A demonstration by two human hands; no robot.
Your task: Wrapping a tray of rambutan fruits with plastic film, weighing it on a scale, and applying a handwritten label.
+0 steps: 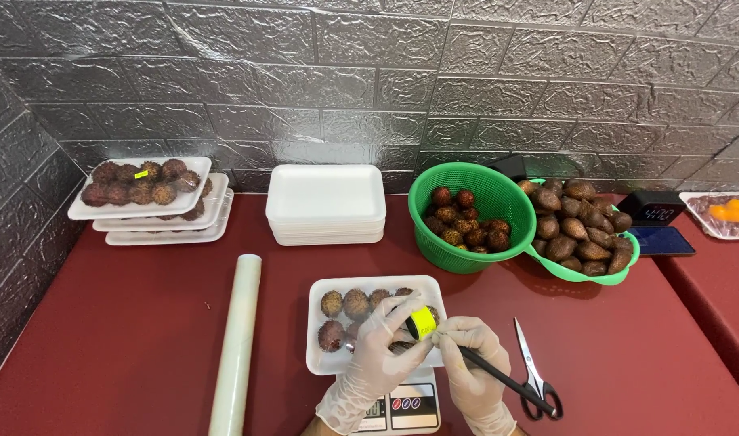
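The left hand pinches a light, flimsy yellow sticker by its edge, while the right hand holds closed around a black pen.

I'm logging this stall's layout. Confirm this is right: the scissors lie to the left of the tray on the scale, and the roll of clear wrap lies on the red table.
Wrong side. In the head view the scissors lie to the right of the tray on the scale. The roll of clear wrap does lie on the red table.
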